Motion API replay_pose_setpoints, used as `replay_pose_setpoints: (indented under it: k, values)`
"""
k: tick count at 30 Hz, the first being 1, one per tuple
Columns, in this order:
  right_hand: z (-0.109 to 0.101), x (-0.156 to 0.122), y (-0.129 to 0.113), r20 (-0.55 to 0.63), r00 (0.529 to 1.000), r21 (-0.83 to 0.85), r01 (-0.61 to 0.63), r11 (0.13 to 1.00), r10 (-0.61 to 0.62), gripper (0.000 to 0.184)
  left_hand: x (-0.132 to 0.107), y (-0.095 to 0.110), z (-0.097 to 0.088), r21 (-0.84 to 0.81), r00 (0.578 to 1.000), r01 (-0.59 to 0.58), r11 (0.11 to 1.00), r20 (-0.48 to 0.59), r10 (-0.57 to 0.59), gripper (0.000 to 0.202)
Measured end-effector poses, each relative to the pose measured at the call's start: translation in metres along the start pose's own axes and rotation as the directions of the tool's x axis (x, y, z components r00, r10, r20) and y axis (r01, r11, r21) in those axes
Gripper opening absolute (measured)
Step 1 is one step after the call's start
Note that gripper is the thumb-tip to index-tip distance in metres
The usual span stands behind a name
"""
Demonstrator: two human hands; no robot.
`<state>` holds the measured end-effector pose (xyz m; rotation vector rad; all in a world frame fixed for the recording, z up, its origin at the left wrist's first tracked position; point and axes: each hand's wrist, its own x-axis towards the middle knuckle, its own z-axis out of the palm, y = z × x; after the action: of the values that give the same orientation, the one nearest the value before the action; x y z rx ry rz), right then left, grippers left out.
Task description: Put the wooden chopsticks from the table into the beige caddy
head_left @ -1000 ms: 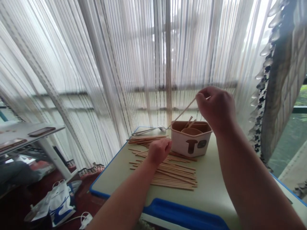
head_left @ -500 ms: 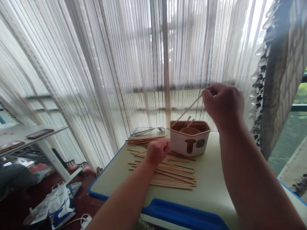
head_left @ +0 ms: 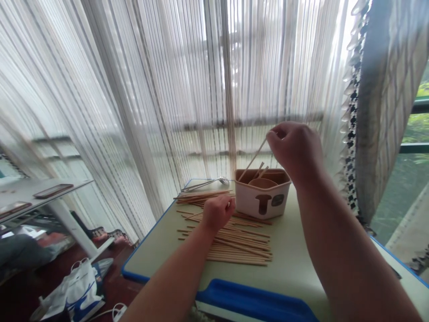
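Desk (head_left: pixel 157 250): loose sticks (head_left: pixel 239 250) spread from 10 to 5 o'clock of the left hand (head_left: pixel 217 212). Utensil (head_left: pixel 223 180), metal, at 12 o'clock. Left fingers curled beside the box (head_left: pixel 262 197) at 2 o'clock; grip cannot be determined. Held stick (head_left: pixel 253 159) slants into box. Right hand (head_left: pixel 295 150), at box's 1 o'clock, pinches its upper end.

Right hand (head_left: pixel 295 147), stick (head_left: pixel 254 158), tip (head_left: pixel 240 178) seemingly in box (head_left: pixel 246 200)

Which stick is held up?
The slanted stick pinched by the right hand, lower end inside the box; the loose sticks lie on the table.
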<state>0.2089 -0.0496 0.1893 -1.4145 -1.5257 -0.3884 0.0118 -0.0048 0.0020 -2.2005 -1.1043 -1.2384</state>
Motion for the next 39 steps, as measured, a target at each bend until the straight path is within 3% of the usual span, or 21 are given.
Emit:
replay_pose_setpoints:
  k: [18, 39]
  values:
    - [-0.008, -0.002, -0.008, -0.058, 0.998, 0.067, 0.021, 0.998, -0.017, 0.031, -0.001, 0.000, 0.001, 0.026, 0.999, -0.016, 1.000, 0.041, 0.015, 0.027]
    - [-0.012, 0.001, 0.000, -0.085, 0.996, 0.078, 0.022, 0.997, -0.015, 0.035, -0.001, 0.000, 0.003, 0.026, 0.998, -0.010, 1.000, 0.066, 0.009, 0.026]
